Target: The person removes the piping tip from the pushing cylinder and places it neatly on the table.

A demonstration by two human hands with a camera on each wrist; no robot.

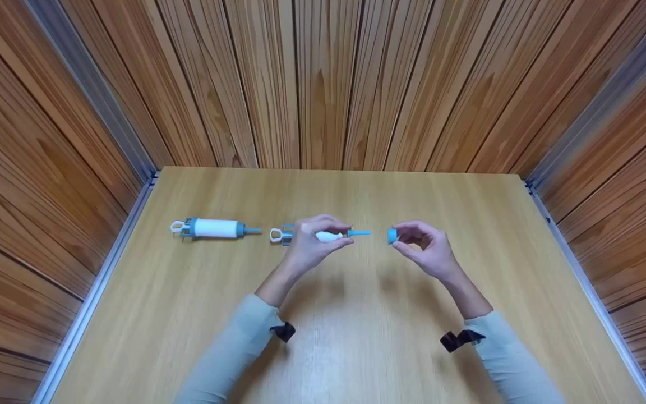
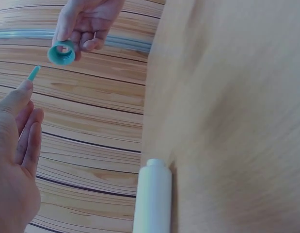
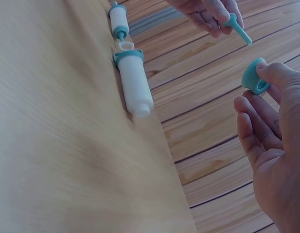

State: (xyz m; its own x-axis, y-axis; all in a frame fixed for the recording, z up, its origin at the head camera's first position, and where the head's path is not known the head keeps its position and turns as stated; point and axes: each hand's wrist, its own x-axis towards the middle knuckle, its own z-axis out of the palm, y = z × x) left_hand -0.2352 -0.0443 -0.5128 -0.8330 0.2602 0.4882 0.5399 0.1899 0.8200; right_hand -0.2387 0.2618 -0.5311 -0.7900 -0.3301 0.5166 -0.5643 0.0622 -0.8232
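My left hand pinches a thin blue-green nozzle, its narrow tip pointing right. Across a small gap, my right hand holds a blue-green ring cap between thumb and fingers; the left wrist view looks into the hollow of this cap. On the table beneath the left hand lies a white syringe body with a bare, narrow neck at its front. Its blue-green flange and white looped plunger handle stick out left of that hand, which hides the middle of the body from above.
Farther left on the table lies a second syringe with its blue-green cap and nozzle fitted, tip toward the first one. Wood-plank walls rise at the back and both sides, with metal rails along the side edges.
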